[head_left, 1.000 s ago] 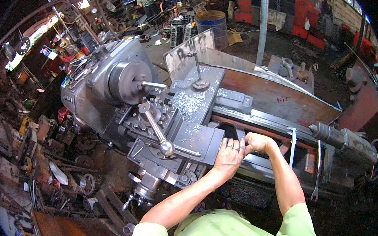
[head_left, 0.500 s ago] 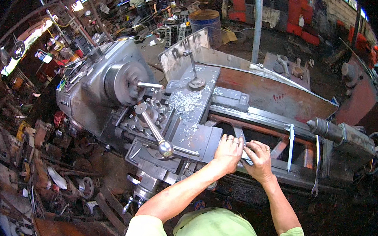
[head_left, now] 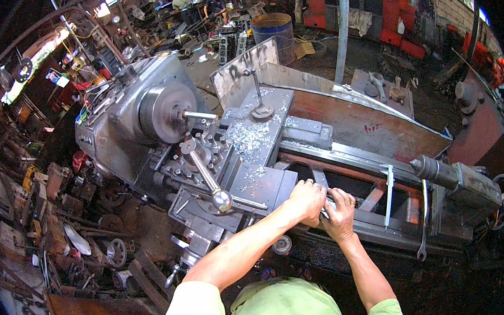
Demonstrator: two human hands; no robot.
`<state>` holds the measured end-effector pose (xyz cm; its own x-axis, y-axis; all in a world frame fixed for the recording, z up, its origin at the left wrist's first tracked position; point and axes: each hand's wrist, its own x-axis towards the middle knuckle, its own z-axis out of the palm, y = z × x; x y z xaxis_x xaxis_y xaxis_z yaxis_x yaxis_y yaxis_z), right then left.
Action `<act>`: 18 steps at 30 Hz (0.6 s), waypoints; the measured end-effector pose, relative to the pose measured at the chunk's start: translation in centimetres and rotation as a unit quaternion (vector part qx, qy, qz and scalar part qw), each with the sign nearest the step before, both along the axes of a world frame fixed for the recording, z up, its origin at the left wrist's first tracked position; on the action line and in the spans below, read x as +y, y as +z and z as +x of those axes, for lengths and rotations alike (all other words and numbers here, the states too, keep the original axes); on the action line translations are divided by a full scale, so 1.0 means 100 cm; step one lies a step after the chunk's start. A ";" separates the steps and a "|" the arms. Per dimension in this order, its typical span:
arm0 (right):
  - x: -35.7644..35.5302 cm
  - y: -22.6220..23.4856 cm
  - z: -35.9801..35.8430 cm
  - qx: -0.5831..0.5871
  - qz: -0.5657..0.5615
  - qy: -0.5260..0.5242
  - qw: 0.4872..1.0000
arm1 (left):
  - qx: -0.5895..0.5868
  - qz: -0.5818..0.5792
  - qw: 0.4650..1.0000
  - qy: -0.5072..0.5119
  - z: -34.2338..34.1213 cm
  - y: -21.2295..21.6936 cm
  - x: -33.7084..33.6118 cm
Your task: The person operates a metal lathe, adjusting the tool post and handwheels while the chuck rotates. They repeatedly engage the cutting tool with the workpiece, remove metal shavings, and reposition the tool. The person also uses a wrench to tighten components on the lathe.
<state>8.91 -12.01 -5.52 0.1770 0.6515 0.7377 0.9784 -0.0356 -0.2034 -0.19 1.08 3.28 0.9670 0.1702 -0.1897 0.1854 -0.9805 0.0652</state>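
Observation:
My left hand [head_left: 308,202] is closed over the near side of the lathe bed, knuckles up, beside the right end of the carriage [head_left: 266,186]. Pressed close to it, my right hand [head_left: 339,213] is curled too, with a ring on a finger. Something pale and narrow shows between them, but the fingers hide what it is. Left of the hands stands the tool post with its long ball-ended lever [head_left: 209,176]. Beyond it is the round chuck [head_left: 167,112], with a bright metal rod [head_left: 200,114] sticking out of it.
Metal chips [head_left: 247,137] litter the carriage around a rod on a round base [head_left: 262,111]. A caliper [head_left: 389,196] lies across the bed rails, with an open-end wrench [head_left: 423,232] beside the tailstock [head_left: 445,175]. Scrap parts crowd the left floor; two people are far back.
Both hands have shifted slightly toward me, and the left fingers look more tightly curled. The right hand has moved a little left, closer to the left one.

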 end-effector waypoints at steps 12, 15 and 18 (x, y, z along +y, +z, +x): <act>0.011 -0.007 -0.009 0.007 0.031 -0.041 0.999 | 0.143 -0.063 0.988 -0.009 0.019 0.013 0.012; 0.015 -0.008 -0.008 0.012 0.035 -0.036 0.999 | 0.159 -0.091 0.983 -0.007 0.023 0.014 0.018; 0.017 -0.010 -0.008 0.014 0.032 -0.040 0.999 | 0.134 -0.135 0.982 -0.013 0.022 0.012 0.023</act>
